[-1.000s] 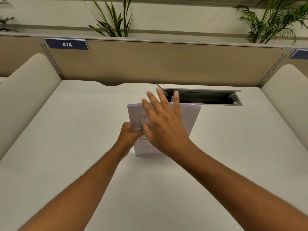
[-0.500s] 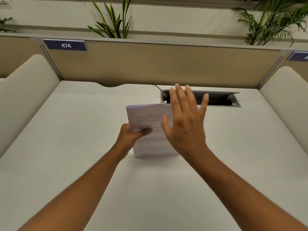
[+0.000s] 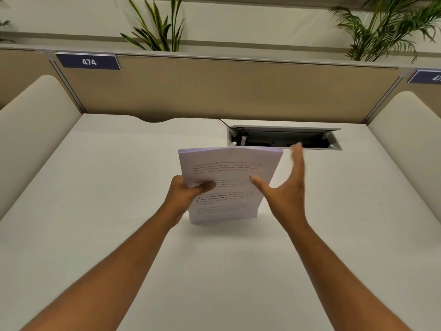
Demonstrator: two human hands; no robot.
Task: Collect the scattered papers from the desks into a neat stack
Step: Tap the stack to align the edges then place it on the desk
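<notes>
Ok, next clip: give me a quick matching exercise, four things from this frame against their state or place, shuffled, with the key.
Things:
1. left hand
2. right hand
3. paper stack
4. cable hatch

States:
A. open, beside the sheets' right edge
B. upright, bottom edge on the desk
C. gripping the sheets' left edge
D. lid open, at the desk's back

Pairs: 1-C, 2-A, 3-B, 4-D

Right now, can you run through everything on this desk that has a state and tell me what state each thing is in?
Paper stack: gathered, stood on its bottom edge on the desk, tilted.
Left hand: grip shut on the stack's left edge.
Right hand: open, beside the stack's right edge; contact unclear.
Cable box: lid open, a cable running out.
</notes>
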